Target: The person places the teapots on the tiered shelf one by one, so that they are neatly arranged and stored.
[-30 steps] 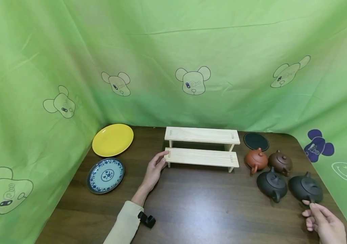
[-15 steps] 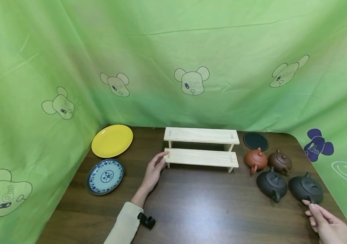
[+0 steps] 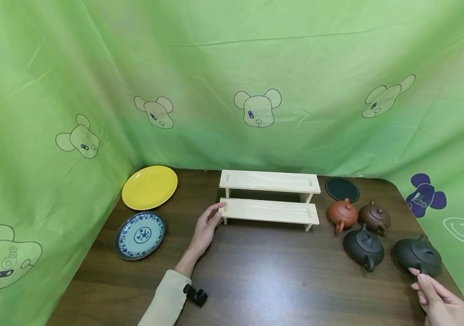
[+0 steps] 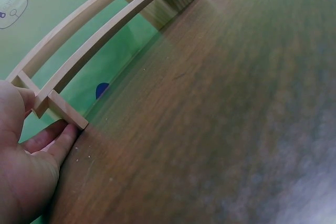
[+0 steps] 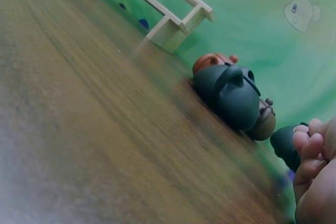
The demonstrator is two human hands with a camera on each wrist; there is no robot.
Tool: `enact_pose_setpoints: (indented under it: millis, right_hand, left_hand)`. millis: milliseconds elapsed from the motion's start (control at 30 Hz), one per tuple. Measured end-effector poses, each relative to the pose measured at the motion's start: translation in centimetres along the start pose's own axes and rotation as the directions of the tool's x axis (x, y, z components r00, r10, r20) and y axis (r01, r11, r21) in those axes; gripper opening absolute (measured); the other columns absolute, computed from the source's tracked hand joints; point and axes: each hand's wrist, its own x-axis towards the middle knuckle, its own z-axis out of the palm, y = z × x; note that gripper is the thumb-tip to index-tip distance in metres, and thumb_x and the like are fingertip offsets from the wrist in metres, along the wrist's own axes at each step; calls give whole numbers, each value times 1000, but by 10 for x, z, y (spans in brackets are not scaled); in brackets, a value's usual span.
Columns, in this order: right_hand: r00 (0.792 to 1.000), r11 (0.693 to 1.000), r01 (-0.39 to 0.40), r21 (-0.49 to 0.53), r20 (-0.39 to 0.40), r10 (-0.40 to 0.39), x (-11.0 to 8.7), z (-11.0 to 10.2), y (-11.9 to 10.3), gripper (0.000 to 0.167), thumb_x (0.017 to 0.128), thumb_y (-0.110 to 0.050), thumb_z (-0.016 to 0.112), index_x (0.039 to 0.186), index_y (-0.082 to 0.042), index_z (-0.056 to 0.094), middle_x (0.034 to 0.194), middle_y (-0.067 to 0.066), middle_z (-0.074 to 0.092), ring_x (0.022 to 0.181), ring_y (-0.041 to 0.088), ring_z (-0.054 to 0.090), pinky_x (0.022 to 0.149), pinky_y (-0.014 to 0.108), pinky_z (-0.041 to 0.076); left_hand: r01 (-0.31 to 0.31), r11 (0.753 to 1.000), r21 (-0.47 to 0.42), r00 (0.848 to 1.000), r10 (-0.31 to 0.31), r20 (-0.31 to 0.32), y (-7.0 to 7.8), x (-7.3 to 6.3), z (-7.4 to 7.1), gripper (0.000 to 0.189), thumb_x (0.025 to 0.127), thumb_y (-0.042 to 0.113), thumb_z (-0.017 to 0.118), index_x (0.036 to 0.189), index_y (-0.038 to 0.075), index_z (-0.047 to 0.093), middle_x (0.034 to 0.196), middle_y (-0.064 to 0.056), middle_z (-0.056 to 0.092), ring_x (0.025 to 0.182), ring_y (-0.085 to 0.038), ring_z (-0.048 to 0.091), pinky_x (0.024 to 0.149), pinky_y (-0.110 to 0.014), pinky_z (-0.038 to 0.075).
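Observation:
At the right of the head view, my right hand [image 3: 443, 296] pinches the handle of a black teapot [image 3: 417, 256]. In the right wrist view the fingers hide most of that handle. My left hand [image 3: 207, 228] holds the left end of the lower step of a pale wooden two-step stand [image 3: 270, 210]. In the left wrist view the thumb lies at the board's end and the fingers touch the leg [image 4: 68, 109]. Left of the held teapot stand a second black teapot [image 3: 362, 246], an orange-brown teapot [image 3: 342, 213] and a dark brown teapot [image 3: 374, 217].
A yellow plate [image 3: 150, 188] and a blue patterned plate [image 3: 141, 235] lie on the left of the brown table [image 3: 272, 280]. A dark round mat [image 3: 342, 189] lies behind the teapots. Green cloth [image 3: 199, 68] hangs around the back and sides.
The black teapot in my right hand has shifted to the right and slightly nearer, apart from the other teapots. It looks a little turned. My left hand stays on the stand.

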Motion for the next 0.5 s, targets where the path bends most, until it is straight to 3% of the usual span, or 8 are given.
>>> enact_pose_setpoints:
  millis: [100, 200, 367, 500]
  right_hand:
    - [998, 1000, 19, 3, -65, -19, -3, 5, -2, 20, 101, 7, 74, 85, 7, 85, 85, -4, 83, 46, 7, 48, 37, 23, 25]
    - [991, 996, 92, 13, -99, -90, -6, 10, -4, 18, 100, 10, 73, 84, 14, 80, 83, -1, 83, 45, 11, 43, 42, 30, 15]
    - [967, 967, 251, 42, -48, -249, -16, 19, -9, 18, 99, 18, 69, 83, 24, 73, 84, 4, 83, 45, 14, 40, 46, 31, 14]
    - [957, 952, 287, 105, 4, -289, -24, 28, -14, 15, 99, 21, 66, 85, 26, 72, 87, 8, 83, 46, 14, 40, 45, 30, 12]
  left_hand:
    - [-4, 1000, 2, 1000, 4, 2, 0, 1, 0, 37, 117, 6, 52, 152, 0, 62, 164, -17, 55, 145, -28, 54, 117, -38, 53]
    - [-10, 1000, -4, 1000, 10, 14, 0, 2, 1, 37, 117, 6, 53, 152, 0, 62, 164, -17, 55, 145, -28, 54, 119, -39, 53]
    - [-20, 1000, -11, 1000, 21, 20, 1, 1, 1, 37, 117, 7, 53, 152, -1, 61, 164, -19, 54, 147, -32, 53, 120, -43, 52]
    - [-24, 1000, -10, 1000, 24, 10, 0, -1, -1, 37, 117, 6, 53, 152, -2, 61, 163, -20, 55, 147, -33, 53, 119, -43, 52]
